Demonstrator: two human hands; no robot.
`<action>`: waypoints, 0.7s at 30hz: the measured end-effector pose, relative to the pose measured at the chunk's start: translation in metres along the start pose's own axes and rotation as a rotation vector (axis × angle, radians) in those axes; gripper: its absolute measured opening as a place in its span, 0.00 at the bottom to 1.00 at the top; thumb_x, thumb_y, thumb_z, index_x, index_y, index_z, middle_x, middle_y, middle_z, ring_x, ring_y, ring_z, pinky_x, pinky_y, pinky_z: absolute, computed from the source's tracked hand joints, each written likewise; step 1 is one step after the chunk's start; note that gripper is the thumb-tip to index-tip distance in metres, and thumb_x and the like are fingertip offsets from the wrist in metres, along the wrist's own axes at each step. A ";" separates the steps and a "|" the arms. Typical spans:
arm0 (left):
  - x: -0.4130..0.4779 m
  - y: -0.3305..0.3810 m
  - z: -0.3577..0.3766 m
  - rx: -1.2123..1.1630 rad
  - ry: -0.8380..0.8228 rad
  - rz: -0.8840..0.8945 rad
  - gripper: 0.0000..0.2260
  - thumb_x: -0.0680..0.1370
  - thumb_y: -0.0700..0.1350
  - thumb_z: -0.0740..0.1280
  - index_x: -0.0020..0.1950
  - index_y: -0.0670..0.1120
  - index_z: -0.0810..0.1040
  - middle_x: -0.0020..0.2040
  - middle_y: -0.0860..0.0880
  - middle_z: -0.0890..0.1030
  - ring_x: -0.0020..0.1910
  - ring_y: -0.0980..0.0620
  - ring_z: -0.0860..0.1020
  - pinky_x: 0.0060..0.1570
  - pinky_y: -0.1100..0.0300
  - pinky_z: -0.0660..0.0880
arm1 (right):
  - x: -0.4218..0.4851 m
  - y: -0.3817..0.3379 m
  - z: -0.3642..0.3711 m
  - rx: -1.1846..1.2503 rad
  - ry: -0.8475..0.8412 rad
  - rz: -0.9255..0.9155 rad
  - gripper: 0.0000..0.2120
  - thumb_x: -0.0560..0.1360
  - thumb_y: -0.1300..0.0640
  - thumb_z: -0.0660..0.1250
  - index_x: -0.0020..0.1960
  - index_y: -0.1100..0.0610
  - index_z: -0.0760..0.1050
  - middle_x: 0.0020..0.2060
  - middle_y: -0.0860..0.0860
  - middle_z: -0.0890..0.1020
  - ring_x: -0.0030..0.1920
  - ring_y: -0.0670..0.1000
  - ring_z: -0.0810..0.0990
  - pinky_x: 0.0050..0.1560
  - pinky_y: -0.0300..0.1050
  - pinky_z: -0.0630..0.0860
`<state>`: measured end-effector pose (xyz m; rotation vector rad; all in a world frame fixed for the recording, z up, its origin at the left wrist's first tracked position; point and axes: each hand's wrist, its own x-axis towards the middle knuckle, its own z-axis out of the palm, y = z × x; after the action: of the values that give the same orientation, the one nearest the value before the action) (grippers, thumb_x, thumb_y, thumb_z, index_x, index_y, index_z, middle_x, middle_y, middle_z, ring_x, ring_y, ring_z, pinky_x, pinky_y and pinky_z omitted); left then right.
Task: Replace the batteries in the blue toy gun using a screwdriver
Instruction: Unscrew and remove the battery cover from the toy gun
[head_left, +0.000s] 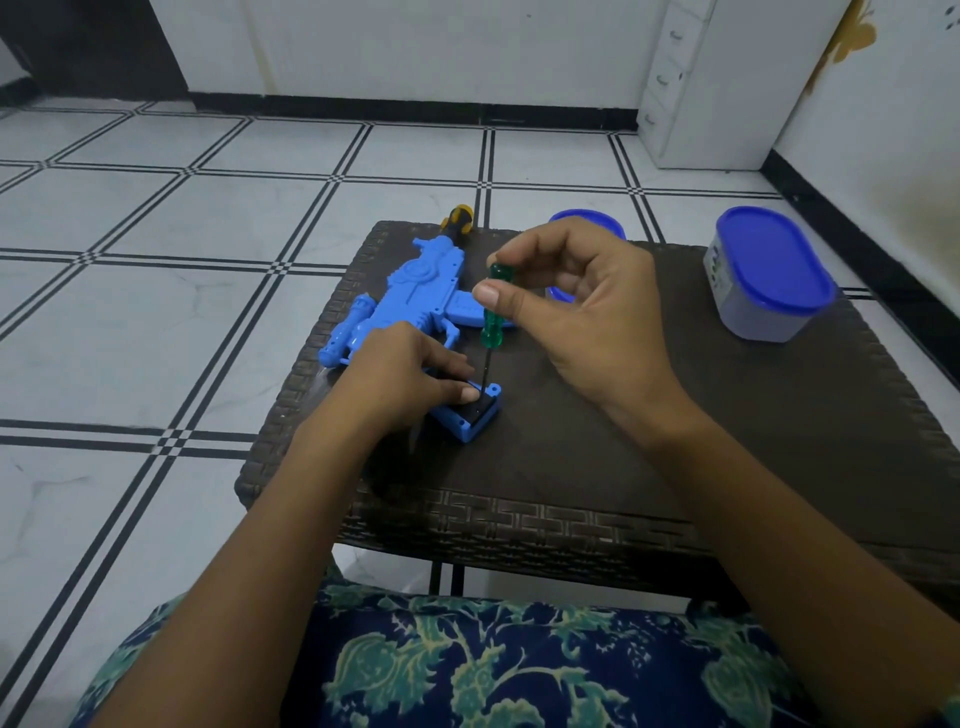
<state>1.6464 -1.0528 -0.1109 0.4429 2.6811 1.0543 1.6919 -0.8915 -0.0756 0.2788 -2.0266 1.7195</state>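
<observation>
- Gun (410, 291) lies flat on the bench's (675, 415) left side, grip end nearest the person, black cover (480, 410) facing up.
- Screwdriver (491, 312) stands upright, tip down on that cover; the right hand (587, 312) pinches the green handle near its top.
- Left hand (405, 374) has its fingers curled over the grip, pinning it.
- Risk: with a pinch that high, the tip could skid off.
- If it skids, it could jab the left fingertips just beside it.
</observation>
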 end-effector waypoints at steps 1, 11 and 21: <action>0.000 0.000 0.000 0.000 0.000 -0.002 0.10 0.69 0.43 0.76 0.50 0.49 0.85 0.55 0.54 0.83 0.54 0.65 0.73 0.54 0.68 0.64 | 0.000 0.000 0.000 0.005 -0.005 0.002 0.11 0.67 0.67 0.77 0.45 0.60 0.78 0.43 0.54 0.84 0.44 0.50 0.84 0.48 0.43 0.82; 0.001 -0.002 0.000 0.020 0.004 0.008 0.11 0.69 0.43 0.76 0.51 0.49 0.85 0.55 0.55 0.83 0.54 0.65 0.72 0.55 0.68 0.64 | 0.003 0.002 -0.005 -0.014 0.053 -0.079 0.10 0.68 0.66 0.77 0.45 0.60 0.79 0.40 0.53 0.83 0.42 0.47 0.83 0.46 0.38 0.79; 0.003 -0.002 -0.001 0.020 -0.014 0.007 0.12 0.69 0.45 0.76 0.52 0.49 0.85 0.56 0.54 0.82 0.56 0.64 0.73 0.56 0.67 0.64 | 0.006 0.001 -0.009 -0.058 0.071 -0.095 0.09 0.68 0.66 0.77 0.45 0.61 0.79 0.40 0.51 0.83 0.42 0.44 0.83 0.46 0.36 0.78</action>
<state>1.6433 -1.0532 -0.1118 0.4613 2.6819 1.0233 1.6883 -0.8818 -0.0733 0.2863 -1.9764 1.5889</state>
